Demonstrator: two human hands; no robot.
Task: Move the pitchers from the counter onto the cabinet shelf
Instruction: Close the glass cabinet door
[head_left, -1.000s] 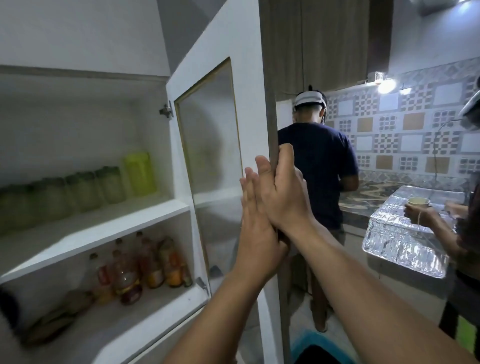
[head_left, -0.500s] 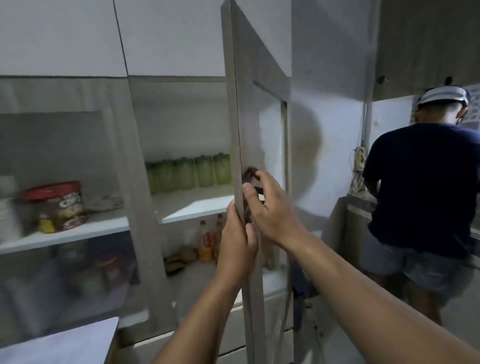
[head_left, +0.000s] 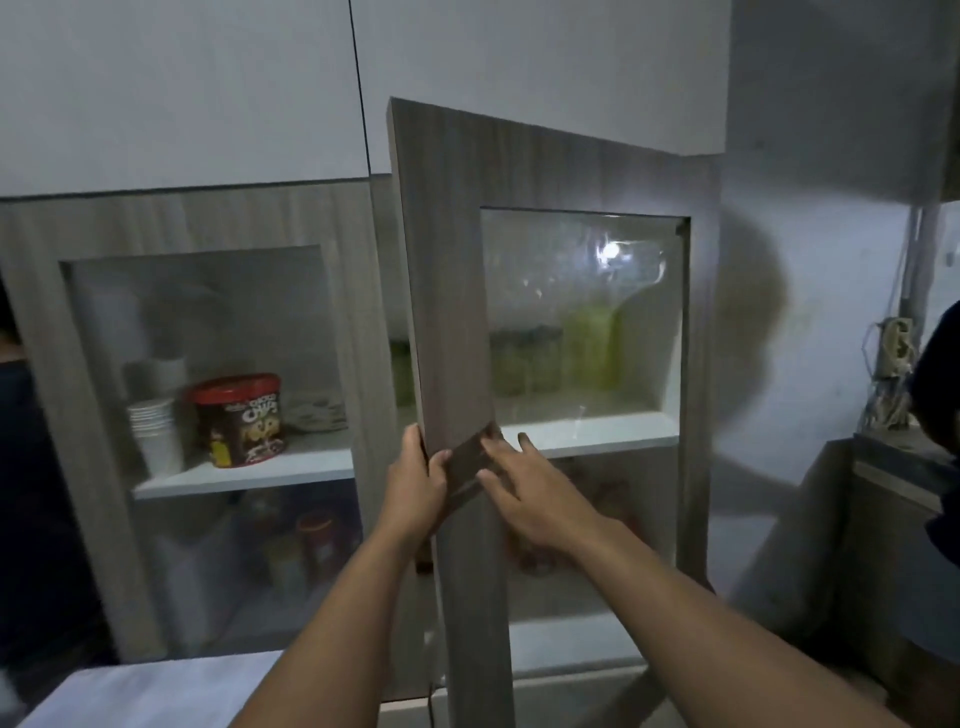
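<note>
A wood-grain cabinet door (head_left: 447, 312) with a glass pane stands nearly closed in front of me. My left hand (head_left: 415, 483) grips its free edge at the dark handle (head_left: 467, 467). My right hand (head_left: 530, 493) lies flat on the door front beside the handle, fingers spread. Through the glass, a yellow-green pitcher (head_left: 592, 348) and several green jars (head_left: 524, 361) stand on the white cabinet shelf (head_left: 587, 434).
The left cabinet door (head_left: 197, 415) is closed; behind its glass are a red-lidded cereal tub (head_left: 241, 418) and stacked white cups (head_left: 156, 431). A white counter corner (head_left: 140, 691) lies below left. A person in dark clothes (head_left: 940, 395) stands at the right edge.
The door has swung from wide open to nearly closed, with both my hands on its edge. My view has turned left to face the cabinet front.
</note>
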